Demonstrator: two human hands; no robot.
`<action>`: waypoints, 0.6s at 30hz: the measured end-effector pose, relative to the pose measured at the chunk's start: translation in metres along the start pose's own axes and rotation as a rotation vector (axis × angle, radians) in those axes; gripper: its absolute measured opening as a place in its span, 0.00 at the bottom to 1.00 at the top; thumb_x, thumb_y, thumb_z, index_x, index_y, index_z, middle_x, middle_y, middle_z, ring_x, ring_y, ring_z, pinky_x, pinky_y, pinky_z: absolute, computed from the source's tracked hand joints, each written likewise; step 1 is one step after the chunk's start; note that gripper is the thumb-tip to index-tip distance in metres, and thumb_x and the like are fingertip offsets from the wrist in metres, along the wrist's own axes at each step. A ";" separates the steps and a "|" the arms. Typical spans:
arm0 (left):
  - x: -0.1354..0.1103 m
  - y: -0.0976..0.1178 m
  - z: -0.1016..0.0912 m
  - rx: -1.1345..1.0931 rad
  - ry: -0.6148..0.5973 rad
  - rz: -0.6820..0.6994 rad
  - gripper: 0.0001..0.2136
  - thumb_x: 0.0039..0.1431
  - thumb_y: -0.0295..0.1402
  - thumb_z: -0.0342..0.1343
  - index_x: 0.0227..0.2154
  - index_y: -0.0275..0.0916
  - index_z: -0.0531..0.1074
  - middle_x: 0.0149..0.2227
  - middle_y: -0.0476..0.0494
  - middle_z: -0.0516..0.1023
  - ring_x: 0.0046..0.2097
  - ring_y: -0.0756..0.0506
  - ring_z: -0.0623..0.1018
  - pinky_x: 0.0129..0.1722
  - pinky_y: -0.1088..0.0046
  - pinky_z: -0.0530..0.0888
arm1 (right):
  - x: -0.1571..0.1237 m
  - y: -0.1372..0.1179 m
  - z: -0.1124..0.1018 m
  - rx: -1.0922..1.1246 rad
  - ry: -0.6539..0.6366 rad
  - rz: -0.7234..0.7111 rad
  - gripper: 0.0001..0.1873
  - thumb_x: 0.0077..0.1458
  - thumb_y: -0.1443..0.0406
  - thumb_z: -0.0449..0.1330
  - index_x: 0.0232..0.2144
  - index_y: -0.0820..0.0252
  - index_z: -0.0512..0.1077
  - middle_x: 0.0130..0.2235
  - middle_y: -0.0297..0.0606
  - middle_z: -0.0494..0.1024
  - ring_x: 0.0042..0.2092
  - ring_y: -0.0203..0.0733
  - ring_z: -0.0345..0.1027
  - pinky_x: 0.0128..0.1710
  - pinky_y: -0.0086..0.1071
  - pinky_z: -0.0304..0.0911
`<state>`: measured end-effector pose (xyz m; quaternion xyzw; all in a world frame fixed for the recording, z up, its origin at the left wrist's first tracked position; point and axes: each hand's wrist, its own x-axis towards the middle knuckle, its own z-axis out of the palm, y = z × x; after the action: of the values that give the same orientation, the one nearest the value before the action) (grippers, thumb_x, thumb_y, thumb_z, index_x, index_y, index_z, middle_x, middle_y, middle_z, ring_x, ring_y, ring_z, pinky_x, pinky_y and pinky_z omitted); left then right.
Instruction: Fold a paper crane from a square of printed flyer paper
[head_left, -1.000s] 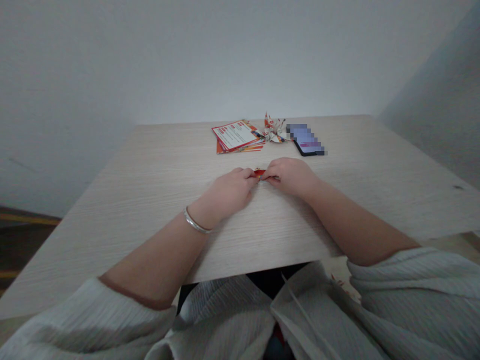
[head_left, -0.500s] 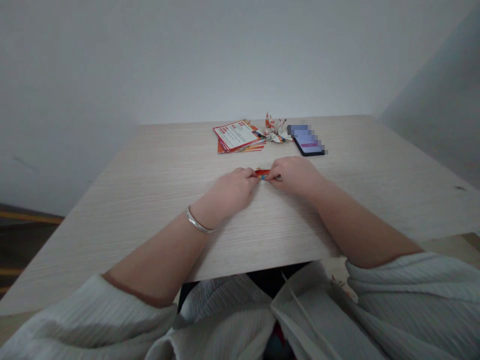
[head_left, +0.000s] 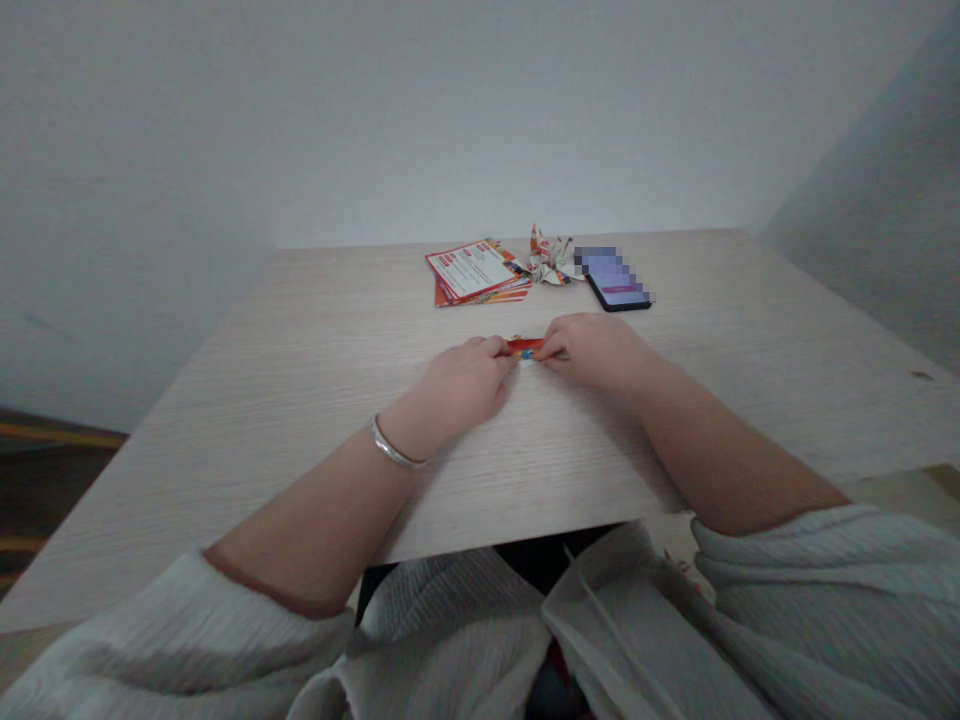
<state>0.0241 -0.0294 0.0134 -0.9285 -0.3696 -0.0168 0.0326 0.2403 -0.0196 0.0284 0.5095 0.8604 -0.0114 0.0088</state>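
Observation:
A small piece of folded printed paper (head_left: 526, 347), red and orange with blue and yellow bits, lies on the table between my hands. My left hand (head_left: 469, 378) grips its left end, the fingertips pressed together on it. At the right end, my right hand (head_left: 592, 350) pinches the paper between thumb and fingers. Only the middle strip shows; both ends are hidden under my fingers. A silver bangle (head_left: 394, 445) sits on my left wrist.
Beyond my hands, a stack of printed leaflets (head_left: 474, 272) lies on the pale wooden table (head_left: 322, 350). Beside it are folded paper figures (head_left: 551, 262), and a phone (head_left: 619, 280) with a lit screen. A wall (head_left: 480, 120) rises behind the table.
My right fingertips have shifted slightly to the right along the paper, so a little more of its coloured middle shows. My left hand has barely moved.

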 end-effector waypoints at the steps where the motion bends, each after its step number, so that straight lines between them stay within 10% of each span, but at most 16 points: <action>1: 0.000 0.000 -0.001 0.024 0.001 -0.001 0.19 0.67 0.29 0.49 0.56 0.34 0.76 0.55 0.35 0.78 0.53 0.38 0.78 0.53 0.58 0.74 | -0.001 -0.001 -0.001 -0.002 0.001 0.009 0.16 0.66 0.62 0.57 0.47 0.52 0.84 0.48 0.42 0.84 0.49 0.47 0.76 0.45 0.35 0.64; 18: -0.001 0.000 -0.005 0.079 0.028 -0.013 0.18 0.66 0.28 0.50 0.55 0.39 0.78 0.56 0.39 0.80 0.53 0.35 0.79 0.52 0.54 0.72 | -0.002 -0.002 -0.005 -0.147 0.049 -0.054 0.18 0.66 0.64 0.55 0.45 0.57 0.84 0.43 0.46 0.86 0.45 0.52 0.78 0.45 0.42 0.62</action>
<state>0.0231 -0.0304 0.0179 -0.9237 -0.3755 -0.0154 0.0744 0.2397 -0.0226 0.0335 0.4842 0.8723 0.0640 0.0249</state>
